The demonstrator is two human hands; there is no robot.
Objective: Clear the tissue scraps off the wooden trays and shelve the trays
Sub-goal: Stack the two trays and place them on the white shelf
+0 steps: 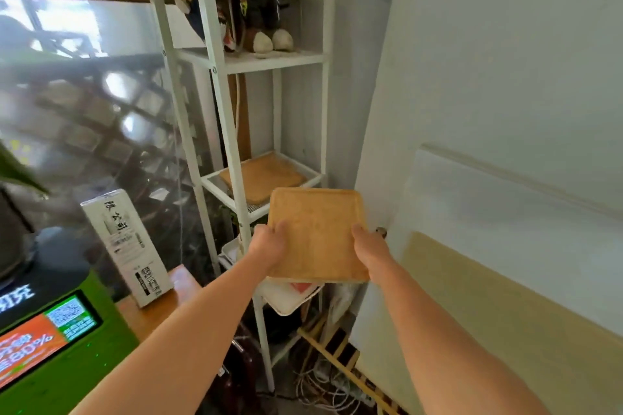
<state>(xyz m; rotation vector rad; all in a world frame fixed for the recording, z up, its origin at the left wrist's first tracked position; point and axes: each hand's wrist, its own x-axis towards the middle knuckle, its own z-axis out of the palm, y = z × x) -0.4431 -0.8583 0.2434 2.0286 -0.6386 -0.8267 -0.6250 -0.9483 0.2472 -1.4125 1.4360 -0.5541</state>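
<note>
I hold a square wooden tray [318, 232] flat in front of me, its surface bare. My left hand [269, 241] grips its left edge and my right hand [369, 246] grips its right edge. Just beyond the tray stands a white metal shelf unit [219, 104]. On its middle shelf lies another wooden tray [263, 175], also with nothing on it. The held tray hovers slightly lower than and in front of that shelf.
Plush toys [256, 0] fill the top shelf. A white dish [286, 296] sits on a lower shelf under the held tray. Cables [323, 384] and a wooden rack lie on the floor. A white box [128, 246] stands on a counter at left; a wall is at right.
</note>
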